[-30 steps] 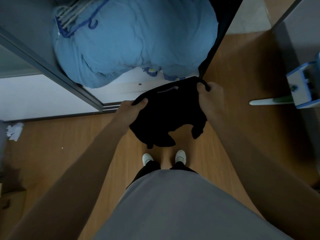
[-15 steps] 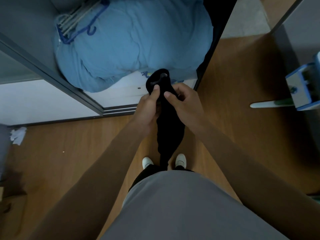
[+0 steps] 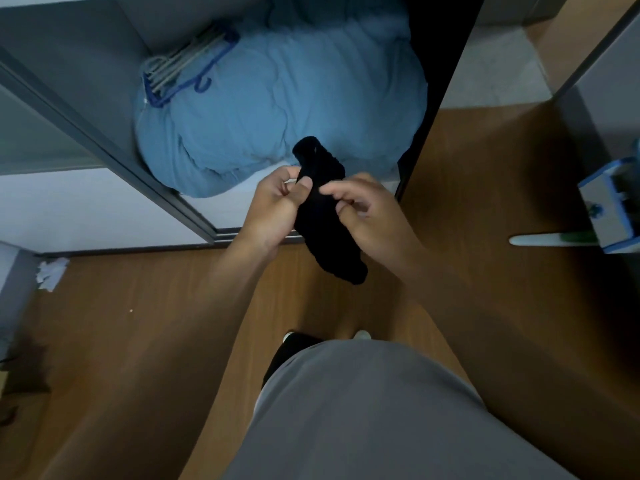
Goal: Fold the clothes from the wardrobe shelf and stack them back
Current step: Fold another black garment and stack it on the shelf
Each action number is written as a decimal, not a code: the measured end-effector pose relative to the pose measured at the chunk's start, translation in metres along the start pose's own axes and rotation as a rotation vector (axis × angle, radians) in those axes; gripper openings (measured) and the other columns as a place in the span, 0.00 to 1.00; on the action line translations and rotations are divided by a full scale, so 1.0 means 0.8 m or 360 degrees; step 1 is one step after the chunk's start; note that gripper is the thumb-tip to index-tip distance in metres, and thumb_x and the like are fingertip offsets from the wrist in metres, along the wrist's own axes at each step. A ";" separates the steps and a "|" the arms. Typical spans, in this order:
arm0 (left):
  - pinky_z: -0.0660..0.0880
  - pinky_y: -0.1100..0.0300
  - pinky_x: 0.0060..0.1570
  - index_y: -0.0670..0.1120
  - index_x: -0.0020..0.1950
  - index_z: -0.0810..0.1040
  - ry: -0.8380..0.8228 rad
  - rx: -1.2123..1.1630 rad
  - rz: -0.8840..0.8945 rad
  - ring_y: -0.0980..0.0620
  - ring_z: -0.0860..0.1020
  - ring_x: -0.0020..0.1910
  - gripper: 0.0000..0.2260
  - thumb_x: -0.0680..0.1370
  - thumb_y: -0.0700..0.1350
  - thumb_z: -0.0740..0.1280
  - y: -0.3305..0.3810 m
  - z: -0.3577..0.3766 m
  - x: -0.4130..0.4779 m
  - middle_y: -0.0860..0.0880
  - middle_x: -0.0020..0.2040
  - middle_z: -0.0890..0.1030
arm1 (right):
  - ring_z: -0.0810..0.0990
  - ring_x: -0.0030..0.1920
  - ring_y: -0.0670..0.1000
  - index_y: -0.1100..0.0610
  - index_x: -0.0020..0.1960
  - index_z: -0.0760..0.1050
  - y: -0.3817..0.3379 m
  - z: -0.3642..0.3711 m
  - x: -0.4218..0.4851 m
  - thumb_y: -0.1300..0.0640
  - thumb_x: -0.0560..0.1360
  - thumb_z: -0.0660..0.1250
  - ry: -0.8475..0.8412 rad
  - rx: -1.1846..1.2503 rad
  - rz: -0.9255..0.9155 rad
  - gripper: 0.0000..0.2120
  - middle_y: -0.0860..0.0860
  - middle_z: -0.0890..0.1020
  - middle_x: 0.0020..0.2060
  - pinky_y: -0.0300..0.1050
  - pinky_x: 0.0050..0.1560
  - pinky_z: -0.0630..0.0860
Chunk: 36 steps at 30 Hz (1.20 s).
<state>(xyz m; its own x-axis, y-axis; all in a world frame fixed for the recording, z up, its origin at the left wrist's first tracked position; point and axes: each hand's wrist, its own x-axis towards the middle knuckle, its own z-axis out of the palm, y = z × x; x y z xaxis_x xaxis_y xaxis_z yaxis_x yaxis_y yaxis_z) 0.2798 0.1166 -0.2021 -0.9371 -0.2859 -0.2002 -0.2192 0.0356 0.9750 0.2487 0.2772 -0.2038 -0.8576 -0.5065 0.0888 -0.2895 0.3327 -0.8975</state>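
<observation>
The black garment [image 3: 322,220] hangs between the two hands, in front of the wardrobe shelf [image 3: 228,209], as a narrow strip whose long axis runs from the shelf edge down toward the wooden floor [image 3: 138,323]. The left hand [image 3: 273,209] pinches its left edge with thumb and fingers; the right hand [image 3: 370,216] seems to pinch the opposite edge, though the dark cloth blurs that grip. Both hold near the top, so the next fold likely lifts the loose lower end

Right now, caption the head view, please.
Left hand and right hand pinch a bunched black garment before a blue duvet.
</observation>
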 end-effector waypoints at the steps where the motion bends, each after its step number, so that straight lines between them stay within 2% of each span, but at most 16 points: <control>1: 0.74 0.59 0.42 0.41 0.54 0.77 -0.0017 0.0124 0.0109 0.46 0.77 0.41 0.05 0.83 0.38 0.61 0.004 0.000 0.001 0.42 0.41 0.78 | 0.76 0.59 0.49 0.59 0.65 0.76 0.001 -0.010 0.004 0.68 0.77 0.64 0.0064 0.0001 0.0031 0.17 0.54 0.75 0.58 0.44 0.64 0.72; 3: 0.72 0.61 0.40 0.42 0.52 0.77 -0.0100 0.0289 0.0266 0.51 0.75 0.38 0.05 0.83 0.36 0.61 0.014 0.001 0.002 0.49 0.36 0.77 | 0.69 0.69 0.48 0.57 0.73 0.66 0.001 -0.030 0.016 0.63 0.77 0.68 0.0005 -0.0033 0.0056 0.26 0.52 0.70 0.69 0.43 0.72 0.65; 5: 0.72 0.67 0.38 0.44 0.51 0.77 -0.0188 0.0400 0.0361 0.61 0.75 0.34 0.06 0.82 0.36 0.62 0.025 0.004 0.004 0.60 0.31 0.77 | 0.63 0.73 0.44 0.54 0.78 0.56 -0.001 -0.047 0.032 0.60 0.76 0.71 -0.0236 -0.0052 0.0017 0.36 0.49 0.64 0.74 0.35 0.73 0.60; 7: 0.70 0.69 0.36 0.48 0.50 0.76 -0.0214 0.0482 0.0433 0.64 0.72 0.31 0.07 0.82 0.36 0.63 0.036 0.008 0.007 0.62 0.29 0.75 | 0.65 0.72 0.42 0.52 0.79 0.52 -0.006 -0.059 0.047 0.59 0.75 0.73 -0.0426 -0.0008 -0.0005 0.41 0.48 0.65 0.74 0.33 0.71 0.62; 9: 0.67 0.66 0.34 0.50 0.50 0.76 -0.0247 0.0553 0.0519 0.60 0.69 0.30 0.07 0.81 0.38 0.64 0.046 0.010 0.008 0.59 0.29 0.72 | 0.72 0.67 0.41 0.50 0.79 0.53 -0.009 -0.067 0.058 0.59 0.74 0.74 -0.0480 0.0048 -0.0013 0.42 0.50 0.72 0.67 0.34 0.68 0.68; 12: 0.65 0.55 0.31 0.45 0.54 0.74 -0.0342 0.0552 0.0543 0.42 0.66 0.29 0.03 0.81 0.41 0.64 0.052 0.009 0.009 0.35 0.31 0.70 | 0.70 0.59 0.26 0.44 0.77 0.57 -0.010 -0.072 0.067 0.55 0.73 0.75 -0.0492 0.0014 -0.0018 0.39 0.44 0.74 0.62 0.21 0.58 0.64; 14: 0.65 0.48 0.29 0.44 0.56 0.70 -0.0353 0.0492 0.0507 0.35 0.67 0.28 0.05 0.81 0.42 0.64 0.053 0.007 0.010 0.30 0.33 0.71 | 0.71 0.59 0.26 0.45 0.73 0.66 -0.012 -0.076 0.069 0.52 0.73 0.75 -0.0557 0.0003 0.0036 0.32 0.43 0.76 0.62 0.24 0.60 0.66; 16: 0.65 0.51 0.28 0.48 0.53 0.67 -0.0311 0.0461 0.0509 0.40 0.67 0.28 0.06 0.81 0.43 0.64 0.053 0.005 0.010 0.33 0.33 0.71 | 0.78 0.49 0.35 0.57 0.61 0.78 -0.011 -0.079 0.072 0.52 0.74 0.74 -0.0612 -0.0050 0.0050 0.18 0.49 0.83 0.51 0.31 0.50 0.72; 18: 0.63 0.56 0.27 0.50 0.50 0.66 -0.0254 0.0494 0.0522 0.46 0.65 0.28 0.08 0.81 0.43 0.65 0.052 0.001 0.011 0.36 0.31 0.69 | 0.75 0.36 0.49 0.70 0.46 0.77 -0.015 -0.080 0.073 0.51 0.74 0.74 -0.0591 -0.0115 0.0019 0.20 0.58 0.77 0.35 0.42 0.36 0.67; 20: 0.61 0.55 0.28 0.50 0.48 0.66 -0.0206 0.0523 0.0534 0.46 0.63 0.29 0.09 0.81 0.42 0.66 0.053 0.000 0.013 0.32 0.31 0.67 | 0.70 0.32 0.52 0.73 0.41 0.73 -0.020 -0.081 0.072 0.52 0.75 0.73 -0.0527 -0.0164 -0.0021 0.23 0.57 0.72 0.31 0.43 0.33 0.61; 22: 0.61 0.54 0.29 0.49 0.47 0.67 -0.0183 0.0478 0.0547 0.46 0.63 0.29 0.09 0.80 0.41 0.67 0.052 -0.002 0.013 0.32 0.31 0.69 | 0.70 0.31 0.49 0.70 0.40 0.74 -0.026 -0.080 0.070 0.54 0.76 0.71 -0.0455 -0.0183 -0.0076 0.19 0.56 0.72 0.31 0.43 0.33 0.62; 25: 0.63 0.56 0.32 0.45 0.48 0.69 -0.0154 0.0474 0.0639 0.47 0.63 0.30 0.08 0.79 0.40 0.68 0.046 -0.007 0.011 0.39 0.30 0.67 | 0.70 0.31 0.44 0.65 0.37 0.74 -0.029 -0.077 0.068 0.57 0.78 0.68 -0.0319 0.0003 -0.0098 0.15 0.52 0.72 0.30 0.37 0.33 0.64; 28: 0.68 0.48 0.39 0.40 0.50 0.72 -0.0087 0.0609 0.0690 0.39 0.68 0.35 0.07 0.77 0.38 0.70 0.028 -0.013 0.008 0.36 0.34 0.69 | 0.70 0.31 0.39 0.55 0.33 0.72 -0.029 -0.073 0.070 0.58 0.78 0.67 -0.0217 0.0144 -0.0115 0.16 0.42 0.71 0.28 0.32 0.34 0.65; 30: 0.72 0.47 0.45 0.40 0.51 0.75 -0.0055 0.0650 0.0658 0.37 0.73 0.39 0.06 0.77 0.34 0.69 0.011 -0.016 0.008 0.36 0.37 0.74 | 0.72 0.32 0.39 0.55 0.34 0.74 -0.030 -0.069 0.072 0.58 0.78 0.67 -0.0202 0.0147 -0.0123 0.14 0.42 0.73 0.29 0.32 0.35 0.66; 33: 0.69 0.56 0.44 0.46 0.41 0.75 -0.0045 0.0678 0.0525 0.47 0.71 0.37 0.10 0.77 0.32 0.67 -0.009 -0.014 0.009 0.43 0.35 0.72 | 0.77 0.37 0.45 0.61 0.44 0.80 -0.030 -0.061 0.076 0.58 0.78 0.67 -0.0161 0.0091 -0.0087 0.08 0.53 0.80 0.36 0.39 0.41 0.71; 36: 0.64 0.62 0.36 0.48 0.31 0.67 -0.0060 0.0636 0.0359 0.57 0.66 0.32 0.18 0.75 0.30 0.64 -0.017 -0.014 0.013 0.52 0.30 0.67 | 0.78 0.40 0.43 0.60 0.47 0.80 -0.026 -0.057 0.079 0.60 0.78 0.66 -0.0227 0.0037 -0.0018 0.05 0.54 0.83 0.41 0.38 0.44 0.72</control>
<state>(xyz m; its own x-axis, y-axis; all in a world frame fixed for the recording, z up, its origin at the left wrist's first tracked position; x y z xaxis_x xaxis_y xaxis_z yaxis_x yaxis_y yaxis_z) 0.2760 0.1020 -0.2162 -0.9810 -0.1938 0.0021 -0.0893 0.4614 0.8827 0.1813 0.2745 -0.1602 -0.7847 -0.6187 0.0384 -0.2876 0.3085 -0.9067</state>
